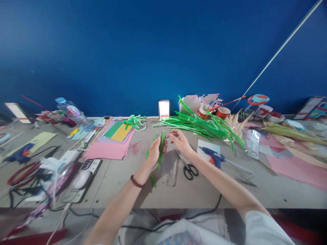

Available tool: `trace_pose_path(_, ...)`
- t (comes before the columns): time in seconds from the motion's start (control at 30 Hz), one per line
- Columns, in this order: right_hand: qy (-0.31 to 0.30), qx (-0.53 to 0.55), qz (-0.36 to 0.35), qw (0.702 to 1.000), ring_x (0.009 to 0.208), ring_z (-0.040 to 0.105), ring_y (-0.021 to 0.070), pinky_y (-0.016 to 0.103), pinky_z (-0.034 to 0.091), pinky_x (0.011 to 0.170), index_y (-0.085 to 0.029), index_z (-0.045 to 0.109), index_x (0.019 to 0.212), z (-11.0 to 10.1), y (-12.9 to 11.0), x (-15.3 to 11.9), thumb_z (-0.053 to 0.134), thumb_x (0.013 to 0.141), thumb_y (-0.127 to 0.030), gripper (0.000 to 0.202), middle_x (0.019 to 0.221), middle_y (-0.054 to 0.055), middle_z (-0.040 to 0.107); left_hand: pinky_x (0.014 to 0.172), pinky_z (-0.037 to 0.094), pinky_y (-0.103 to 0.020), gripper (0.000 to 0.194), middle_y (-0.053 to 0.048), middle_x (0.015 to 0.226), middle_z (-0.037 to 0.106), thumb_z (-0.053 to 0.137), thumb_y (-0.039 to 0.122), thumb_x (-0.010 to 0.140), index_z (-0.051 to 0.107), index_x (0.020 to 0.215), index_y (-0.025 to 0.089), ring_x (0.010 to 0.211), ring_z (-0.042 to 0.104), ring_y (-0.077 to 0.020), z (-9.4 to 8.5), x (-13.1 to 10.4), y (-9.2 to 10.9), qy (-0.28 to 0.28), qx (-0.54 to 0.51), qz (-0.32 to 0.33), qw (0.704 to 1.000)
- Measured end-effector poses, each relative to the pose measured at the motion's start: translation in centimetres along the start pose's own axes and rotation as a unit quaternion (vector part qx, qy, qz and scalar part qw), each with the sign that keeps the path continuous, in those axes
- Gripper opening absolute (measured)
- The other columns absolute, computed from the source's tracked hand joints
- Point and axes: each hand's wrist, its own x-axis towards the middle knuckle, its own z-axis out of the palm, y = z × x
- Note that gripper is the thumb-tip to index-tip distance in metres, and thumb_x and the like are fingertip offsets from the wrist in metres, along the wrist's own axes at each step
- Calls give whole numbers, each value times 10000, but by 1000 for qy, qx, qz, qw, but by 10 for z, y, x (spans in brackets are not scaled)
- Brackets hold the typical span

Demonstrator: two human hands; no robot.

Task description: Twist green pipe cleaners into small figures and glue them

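My left hand (154, 151), with a beaded bracelet at the wrist, is closed around a small bunch of green pipe cleaners (161, 149), held upright over the desk. Just to its right is my right hand (182, 143), its fingers loosely bent toward the bunch and slightly apart; nothing shows clearly in them. Under the hands lies a clear plastic ruler (171, 175). Scissors (190, 170) with black handles rest right of the ruler. A larger heap of green pipe cleaners (196, 124) lies behind my right hand.
A blue glue gun (213, 156) lies to the right. Pink paper (108, 149) with coloured sheets is at the left, near a power strip (83, 180). A phone (164, 109) leans against the blue wall. A plastic bottle (73, 112) stands tilted at the back left.
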Motion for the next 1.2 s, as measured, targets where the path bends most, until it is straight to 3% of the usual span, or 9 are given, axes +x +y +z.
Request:
trace_pose_path(0.1,-31,25,3,999,781,583,129,269,470,721,-210,607,983,-2,-2,2,617,757,-430,315,915,20,623,396,302,-242,431,-3,533,539,485,568,822,661,898,182,409,409,-97,2,-1,0,-32,10,14,999)
trace_pose_path(0.2,-120,77,42,989,549,562,123,281,477,601,-189,626,920,-3,-6,1,583,784,-478,322,614,-33,556,396,326,-255,464,-17,501,545,480,597,809,666,824,173,400,442,-113,6,-3,3,-49,14,-3,999)
trace_pose_path(0.3,-173,130,77,973,415,511,124,280,460,484,-188,616,923,-4,-10,-2,588,785,-495,338,465,-77,444,422,380,-260,462,-41,560,594,525,606,772,657,820,166,480,535,-147,10,-5,7,-57,-6,-15,998)
trace_pose_path(0.53,-173,175,111,963,340,446,100,257,433,361,-185,572,743,-6,-12,-3,641,754,-478,301,452,-62,480,467,449,-267,409,-60,700,663,563,555,760,648,891,177,652,625,-193,13,-6,3,-87,-42,-40,995)
trace_pose_path(0.73,-138,186,148,961,285,377,55,203,348,262,-187,531,720,-7,-10,1,699,695,-464,325,525,-54,545,531,485,-292,372,-64,695,670,608,505,754,656,899,166,671,643,-202,14,-5,-1,-99,-62,-55,992)
trace_pose_path(0.87,-131,174,146,965,276,392,57,194,329,248,-175,526,709,-9,-9,2,709,682,-471,348,500,-59,522,542,495,-303,394,-65,694,676,610,532,740,659,896,174,685,648,-216,15,-7,2,-99,-50,-60,992)
trace_pose_path(1.03,-174,173,127,961,280,464,91,215,371,261,-170,539,755,-10,-8,3,677,724,-463,325,488,-88,456,585,519,-315,443,-66,691,687,590,538,757,655,961,151,692,660,-223,15,-7,2,-109,-33,-49,992)
trace_pose_path(1.2,-173,181,142,958,282,399,50,190,349,263,-165,525,739,-11,-8,4,704,697,-457,345,490,-102,435,698,539,-354,477,-86,772,715,591,521,764,649,1015,119,749,678,-238,14,-5,-1,-117,-52,-56,990)
